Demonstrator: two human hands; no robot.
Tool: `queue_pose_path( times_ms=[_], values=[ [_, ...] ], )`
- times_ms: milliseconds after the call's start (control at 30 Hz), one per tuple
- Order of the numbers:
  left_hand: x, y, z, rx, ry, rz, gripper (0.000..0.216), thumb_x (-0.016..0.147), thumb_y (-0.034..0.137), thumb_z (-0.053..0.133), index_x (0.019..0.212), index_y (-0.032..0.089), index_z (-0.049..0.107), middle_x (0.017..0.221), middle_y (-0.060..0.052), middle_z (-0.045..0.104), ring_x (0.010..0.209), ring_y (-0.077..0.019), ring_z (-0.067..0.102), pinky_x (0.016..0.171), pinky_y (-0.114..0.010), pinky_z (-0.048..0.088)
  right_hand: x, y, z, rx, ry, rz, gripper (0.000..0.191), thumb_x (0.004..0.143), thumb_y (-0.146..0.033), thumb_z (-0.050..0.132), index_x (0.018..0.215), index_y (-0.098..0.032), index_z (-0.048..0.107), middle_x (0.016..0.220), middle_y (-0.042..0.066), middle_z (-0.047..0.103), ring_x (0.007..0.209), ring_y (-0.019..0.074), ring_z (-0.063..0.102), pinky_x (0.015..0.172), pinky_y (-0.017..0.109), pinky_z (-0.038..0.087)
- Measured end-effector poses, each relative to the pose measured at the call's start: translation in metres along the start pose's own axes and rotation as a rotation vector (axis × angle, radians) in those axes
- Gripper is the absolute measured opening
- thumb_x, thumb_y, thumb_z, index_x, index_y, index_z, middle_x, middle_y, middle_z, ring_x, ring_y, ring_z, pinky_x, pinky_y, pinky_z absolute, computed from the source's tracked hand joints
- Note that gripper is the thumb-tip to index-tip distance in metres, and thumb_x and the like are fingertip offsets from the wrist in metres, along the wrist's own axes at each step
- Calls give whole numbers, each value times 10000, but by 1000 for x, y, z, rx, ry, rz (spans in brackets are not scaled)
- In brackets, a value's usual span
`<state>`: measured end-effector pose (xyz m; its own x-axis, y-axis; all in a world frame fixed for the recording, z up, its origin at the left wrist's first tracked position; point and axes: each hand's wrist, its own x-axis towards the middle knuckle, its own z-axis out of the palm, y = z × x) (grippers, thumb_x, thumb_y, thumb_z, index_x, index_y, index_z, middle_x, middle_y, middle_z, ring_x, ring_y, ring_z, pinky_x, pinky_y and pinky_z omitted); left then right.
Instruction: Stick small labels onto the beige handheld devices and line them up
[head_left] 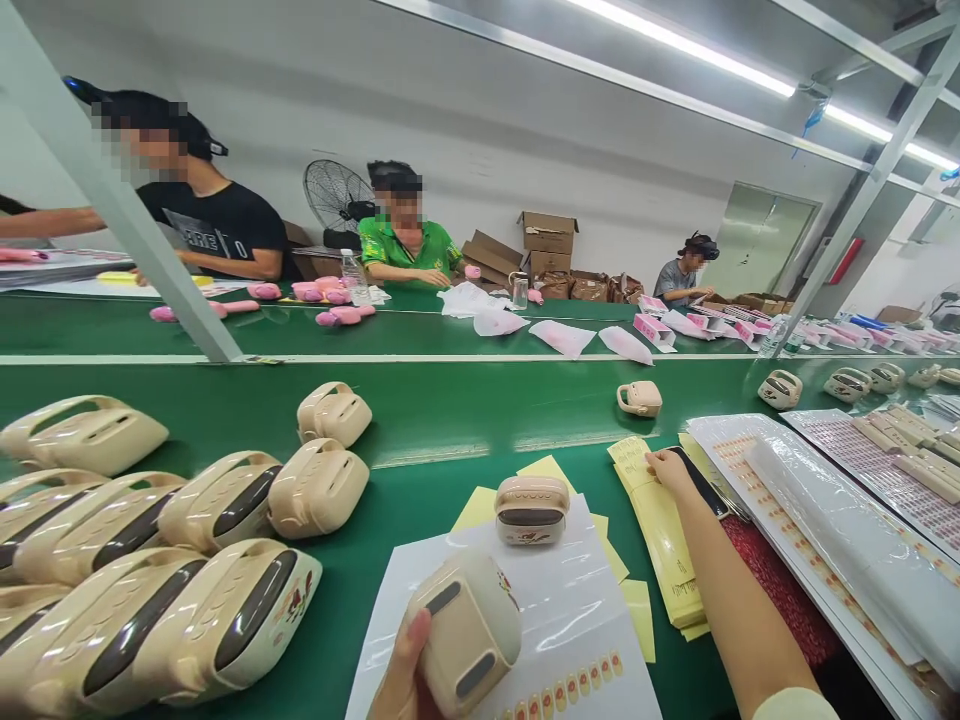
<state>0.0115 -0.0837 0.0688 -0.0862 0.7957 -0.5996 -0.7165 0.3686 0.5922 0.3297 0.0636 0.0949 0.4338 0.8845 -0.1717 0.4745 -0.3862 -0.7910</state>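
My left hand [401, 665] is at the bottom edge, closed round a beige plastic device [465, 630] with a dark window, held over a white sticker sheet [570, 620]. My right hand [667, 470] reaches out to the right, its fingers curled down on a stack of yellow sticker strips [660, 530]. A second beige device [531, 510] stands on the white sheet between my hands. A pile of the same beige devices [187, 570] lies at the left on the green belt [450, 410].
Sticker sheets under clear film [825, 510] lie at the right. One beige device [639, 398] sits alone on the belt, with more [847, 384] further right. Across the belt, three people sit at a table with pink items [330, 300], plastic bags and cardboard boxes [547, 235]. A slanted metal post [127, 210] stands at the left.
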Motion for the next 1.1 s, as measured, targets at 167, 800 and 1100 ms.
queue_pose_path(
  times_ms=[167, 800, 1100],
  values=[
    [1, -3, 22, -47, 28, 101, 407, 685, 435, 650, 1060, 290, 584, 912, 4, 677, 835, -197, 624, 612, -278, 527, -64, -32, 24, 248, -140, -176, 232, 847, -338, 471, 798, -135, 572, 832, 48, 590, 747, 138, 556, 654, 267, 451],
    [-1, -14, 28, -92, -20, 294, 570, 585, 419, 745, 1090, 286, 516, 1085, -33, 623, 939, -234, 613, 775, -325, 497, -177, -37, 102, 450, -461, -467, 239, 692, -417, 582, 612, -193, 554, 799, 37, 483, 758, 187, 466, 651, 306, 383],
    [-6, -13, 29, -91, -22, 276, 544, 611, 404, 739, 1095, 295, 514, 992, -18, 629, 938, -225, 609, 768, -305, 497, -185, -35, 105, 333, -330, -654, 123, 774, -261, 515, 666, -203, 516, 814, 47, 472, 775, 191, 474, 680, 328, 416]
  ],
)
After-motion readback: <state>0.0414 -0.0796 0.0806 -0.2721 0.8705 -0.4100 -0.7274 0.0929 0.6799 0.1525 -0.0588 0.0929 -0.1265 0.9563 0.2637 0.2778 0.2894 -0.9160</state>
